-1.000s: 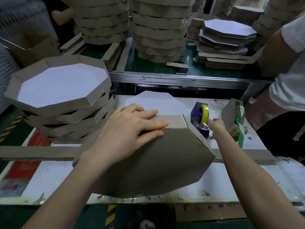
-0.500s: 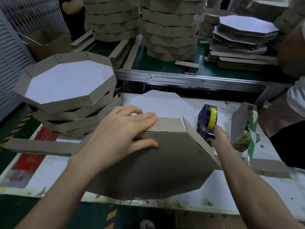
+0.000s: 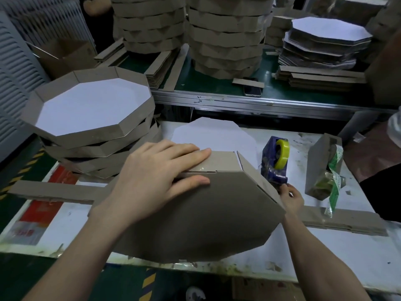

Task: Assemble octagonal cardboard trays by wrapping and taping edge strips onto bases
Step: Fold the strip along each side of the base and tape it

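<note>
Brown cardboard tray (image 3: 195, 218) stands tilted under the left hand (image 3: 156, 177), whose flat fingers press its edge strip (image 3: 221, 161) in place. Should that pressure ease, the strip could spring open before tape lands. Right hand (image 3: 290, 196) curls at the tape dispenser (image 3: 275, 161) foot; whether it pinches tape, I cannot tell. Beyond the left hand, the topmost finished tray (image 3: 91, 105) holds nothing.

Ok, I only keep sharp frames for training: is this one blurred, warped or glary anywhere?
Head view: the left hand, the tray it presses and the tape dispenser are sharp; the sleeve at the right edge is smeared. Head view, geometry: the wide lens slightly bows the metal rail. Head view, light: dim and cool, with slight glare on the tape strip by the fingertips.
</note>
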### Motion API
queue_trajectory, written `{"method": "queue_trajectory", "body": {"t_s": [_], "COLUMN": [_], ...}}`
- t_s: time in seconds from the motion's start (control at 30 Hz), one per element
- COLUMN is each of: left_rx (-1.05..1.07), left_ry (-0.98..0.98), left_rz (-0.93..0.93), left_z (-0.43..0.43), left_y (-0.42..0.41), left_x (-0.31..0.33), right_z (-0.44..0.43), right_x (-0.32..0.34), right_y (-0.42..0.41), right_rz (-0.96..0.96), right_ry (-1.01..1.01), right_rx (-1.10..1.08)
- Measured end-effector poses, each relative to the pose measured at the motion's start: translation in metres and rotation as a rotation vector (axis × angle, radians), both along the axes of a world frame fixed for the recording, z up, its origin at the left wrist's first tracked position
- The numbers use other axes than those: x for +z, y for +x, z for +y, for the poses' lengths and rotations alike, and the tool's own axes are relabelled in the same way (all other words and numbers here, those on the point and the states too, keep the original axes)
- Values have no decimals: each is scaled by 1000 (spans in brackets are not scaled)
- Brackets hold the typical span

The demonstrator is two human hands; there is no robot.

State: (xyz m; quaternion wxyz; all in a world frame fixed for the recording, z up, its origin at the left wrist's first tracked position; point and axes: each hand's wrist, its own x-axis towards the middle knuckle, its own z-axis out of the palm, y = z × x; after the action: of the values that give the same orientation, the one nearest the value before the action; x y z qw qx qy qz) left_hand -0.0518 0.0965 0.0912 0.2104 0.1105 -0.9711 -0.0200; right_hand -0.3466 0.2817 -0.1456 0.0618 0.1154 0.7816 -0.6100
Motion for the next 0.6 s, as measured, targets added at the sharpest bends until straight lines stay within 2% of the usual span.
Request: {"method": "queue_trajectory", "body": {"t_s": [0.23,0.6], "left_rx": [-19,-13], "left_ry": [89,85], "left_rz": [-21,-30], "left_z": [1,8], "left_y": [-2,8], "left_x": [5,6], "right_z": [10,21], "right_x": [-1,-6], "right_y": [-14,-29], "right_rz": [24,73], "right_ry": [108,270], "right_rx": [69,165]}}
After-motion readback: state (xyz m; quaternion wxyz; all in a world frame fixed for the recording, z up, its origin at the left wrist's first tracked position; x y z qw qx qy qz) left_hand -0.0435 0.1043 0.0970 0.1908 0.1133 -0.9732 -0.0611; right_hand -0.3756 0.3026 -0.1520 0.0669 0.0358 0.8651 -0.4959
